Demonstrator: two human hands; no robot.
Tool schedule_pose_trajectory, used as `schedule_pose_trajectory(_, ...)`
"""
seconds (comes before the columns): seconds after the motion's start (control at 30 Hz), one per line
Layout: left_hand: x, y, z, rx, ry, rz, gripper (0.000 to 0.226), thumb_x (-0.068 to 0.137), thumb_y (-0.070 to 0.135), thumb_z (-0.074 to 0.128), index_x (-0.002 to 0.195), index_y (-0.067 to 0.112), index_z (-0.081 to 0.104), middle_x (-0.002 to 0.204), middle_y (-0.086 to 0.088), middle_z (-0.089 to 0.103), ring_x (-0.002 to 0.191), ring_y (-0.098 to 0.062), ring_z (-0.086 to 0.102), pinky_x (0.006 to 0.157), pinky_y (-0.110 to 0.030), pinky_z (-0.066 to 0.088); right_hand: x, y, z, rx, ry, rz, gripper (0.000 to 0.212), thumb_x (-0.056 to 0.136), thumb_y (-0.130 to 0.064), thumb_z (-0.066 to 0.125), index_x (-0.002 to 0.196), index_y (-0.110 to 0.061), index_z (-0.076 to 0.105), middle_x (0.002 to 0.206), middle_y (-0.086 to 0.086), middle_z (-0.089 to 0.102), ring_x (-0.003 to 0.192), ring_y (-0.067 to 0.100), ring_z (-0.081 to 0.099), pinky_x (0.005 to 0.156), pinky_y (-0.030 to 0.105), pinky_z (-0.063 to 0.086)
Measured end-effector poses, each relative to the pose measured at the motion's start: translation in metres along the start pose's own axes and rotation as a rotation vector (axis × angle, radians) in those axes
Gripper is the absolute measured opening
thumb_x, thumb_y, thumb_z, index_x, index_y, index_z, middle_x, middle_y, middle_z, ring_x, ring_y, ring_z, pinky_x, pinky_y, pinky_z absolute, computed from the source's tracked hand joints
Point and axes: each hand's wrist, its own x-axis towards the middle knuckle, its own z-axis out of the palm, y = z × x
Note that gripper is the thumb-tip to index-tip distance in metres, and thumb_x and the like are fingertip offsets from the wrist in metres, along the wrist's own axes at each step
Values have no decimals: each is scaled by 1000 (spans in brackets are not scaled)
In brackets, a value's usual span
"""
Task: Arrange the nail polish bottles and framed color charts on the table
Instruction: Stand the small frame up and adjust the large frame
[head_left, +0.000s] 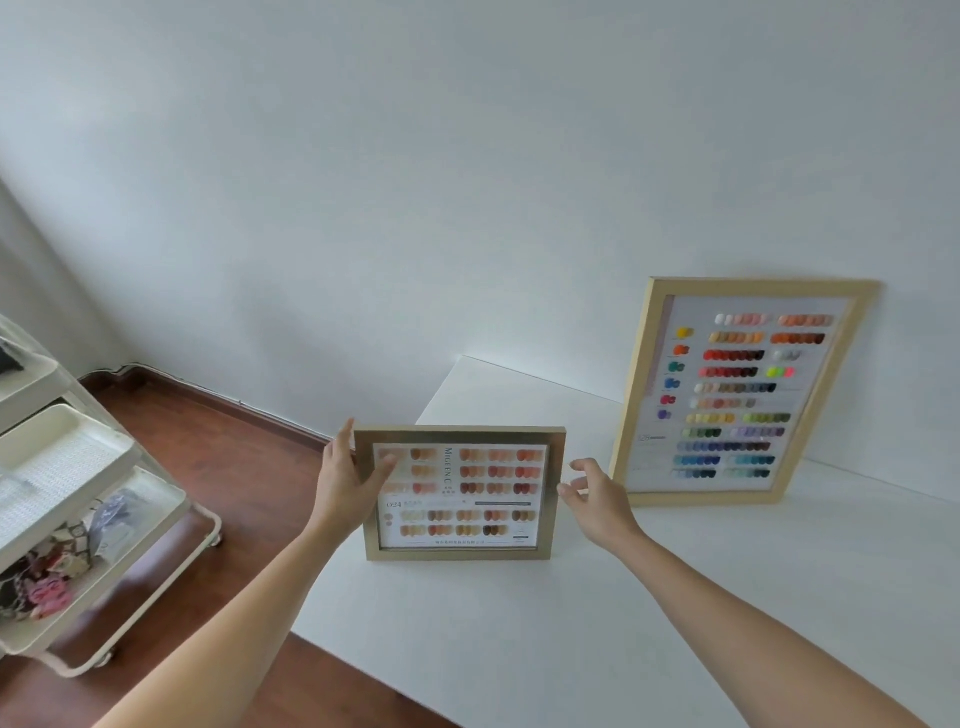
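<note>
Between the two hands, the small gold-framed chart of nude polish swatches (460, 493) stands upright near the edge of the white table (519, 623). The left hand (349, 486) clasps its left side; the right hand (597, 499) hovers with fingers spread, just off the right edge. One-sided support could let it tip or slide floorward.

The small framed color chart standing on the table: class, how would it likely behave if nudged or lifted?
The small framed color chart looks rigid, so it should lift without bending. Standing on its narrow bottom edge, it could tip if pushed. The left hand steadies its side, while the right hand stays open beside it.
</note>
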Motion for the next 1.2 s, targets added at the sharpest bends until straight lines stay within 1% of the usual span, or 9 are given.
schedule_pose_trajectory(0.1,-6,30,4,-12,156,77,75,88,44,62,148,23,22,149,-10,33,141,-28,28,114,-50,31,-8,8,-21,15,20,-8,39,95,-27,54,130,-14,44,124,14,58,110,25,56,87,29,44)
schedule_pose_trajectory(0.2,-12,71,15,-45,220,224,64,92,40,57,146,22,27,152,-7,31,144,-27,26,113,-53,32,-17,21,-50,-6,60,-22,39,95,-26,54,130,-12,44,123,14,59,112,26,56,91,31,43)
schedule_pose_trajectory(0.3,-21,116,41,-66,190,363,58,94,34,56,144,20,31,152,-5,32,142,-25,30,114,-49,32,-25,38,-83,-24,99,-18,41,94,-25,54,131,-11,44,123,14,59,110,24,57,88,29,43)
schedule_pose_trajectory(0.5,-36,190,120,-56,57,561,55,95,28,57,144,21,33,149,-1,36,136,-17,37,109,-29,30,-32,69,-150,15,204,-9,37,95,-24,51,131,-17,43,124,14,60,105,20,54,82,26,39)
schedule_pose_trajectory(0.63,-36,215,177,-72,-65,548,55,96,26,54,146,23,30,150,0,34,138,-17,36,109,-27,28,-26,85,-183,39,272,5,39,96,-23,53,133,-17,41,122,17,59,113,26,56,81,27,41)
schedule_pose_trajectory(0.73,-31,221,213,-83,-124,513,56,97,24,52,147,22,28,151,-1,30,139,-19,34,107,-25,27,-17,94,-202,53,321,17,37,95,-21,54,130,-19,42,117,15,60,108,23,57,77,25,43)
schedule_pose_trajectory(0.83,-20,221,240,-124,-174,463,58,98,22,50,149,25,23,155,-2,21,143,-21,27,110,-31,28,-8,104,-215,41,376,64,41,95,-20,54,133,-19,39,114,14,60,100,22,57,74,24,43)
schedule_pose_trajectory(1.0,-8,223,270,-160,-188,421,59,99,25,44,149,35,15,159,3,8,141,-27,30,106,-45,41,9,122,-233,23,420,129,47,95,-19,55,137,-19,34,117,17,60,108,28,58,82,30,45)
schedule_pose_trajectory(1.2,-2,222,290,-144,-179,350,64,101,27,39,147,47,-1,159,6,4,137,-31,37,96,-48,51,34,142,-250,13,481,157,60,95,-17,54,145,-26,22,121,19,59,109,30,58,90,35,46)
